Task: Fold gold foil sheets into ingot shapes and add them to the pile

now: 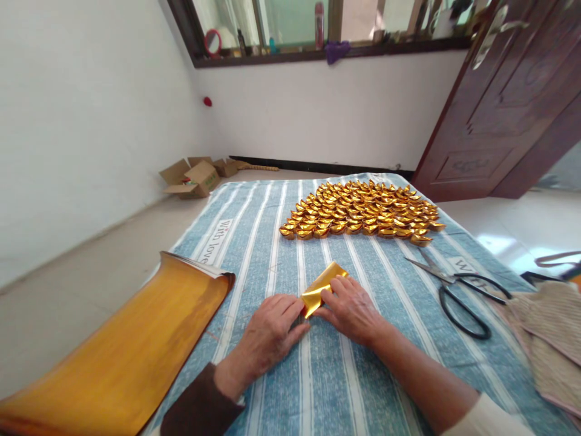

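A small piece of shiny gold foil paper (324,281), partly folded over, lies on the striped cloth between my hands. My left hand (275,327) pinches its lower left corner with the fingertips. On the right side, my right hand (347,306) grips the paper's edge between thumb and fingers. Farther back sits a cluster of folded gold paper ingots (363,209), packed in rows. To the left of my hands lies a stack of large gold paper sheets (131,333), its far edge curling up.
Black-handled scissors (458,290) lie with blades apart at the right, near a beige folded cloth (544,333). The blue striped tablecloth (254,242) covers the table. Open cardboard boxes (195,178) stand on the floor at the back left; a dark red door (490,115) stands at right.
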Available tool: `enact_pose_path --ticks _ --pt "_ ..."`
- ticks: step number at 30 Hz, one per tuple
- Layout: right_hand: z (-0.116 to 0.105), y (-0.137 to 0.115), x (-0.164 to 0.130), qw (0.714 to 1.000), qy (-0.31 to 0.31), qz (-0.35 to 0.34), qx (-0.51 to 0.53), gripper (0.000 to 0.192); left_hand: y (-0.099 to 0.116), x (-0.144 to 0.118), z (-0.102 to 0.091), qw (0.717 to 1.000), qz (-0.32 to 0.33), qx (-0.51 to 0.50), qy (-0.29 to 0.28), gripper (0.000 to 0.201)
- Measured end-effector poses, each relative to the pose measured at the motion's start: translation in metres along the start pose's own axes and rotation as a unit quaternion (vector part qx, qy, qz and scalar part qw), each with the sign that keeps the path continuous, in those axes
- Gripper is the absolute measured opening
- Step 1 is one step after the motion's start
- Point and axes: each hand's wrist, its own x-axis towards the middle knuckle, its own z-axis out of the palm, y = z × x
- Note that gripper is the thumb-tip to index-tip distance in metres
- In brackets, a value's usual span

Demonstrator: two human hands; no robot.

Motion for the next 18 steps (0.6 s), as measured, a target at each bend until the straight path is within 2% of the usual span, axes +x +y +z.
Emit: enact_pose_path --ticks 2,6,10,15,18 --pt "0.0 0.0 0.0 1.0 -0.003 0.0 -0.003 0.034 -0.001 0.002 0.002 1.0 -0.002 0.017 -0.007 0.01" --pt "-0.001 -0.001 0.0 1.0 -0.016 0.008 -0.008 0.03 -0.001 0.005 0.007 0.999 -0.002 0.04 0.001 0.025" --pt "-0.004 -0.002 0.0 1.0 -0.014 0.004 -0.005 0.029 0.0 0.005 0.011 1.0 0.003 0.022 0.021 0.026" --pt "-0.006 0.0 -0.001 0.999 0.015 -0.039 0.018 0.017 0.003 0.006 0.011 1.0 0.006 0.002 0.022 0.026" --pt "-0.004 0.0 -0.003 0.996 0.029 -0.067 0.055 0.023 0.006 0.007 0.009 1.0 0.009 -0.02 0.02 0.026"
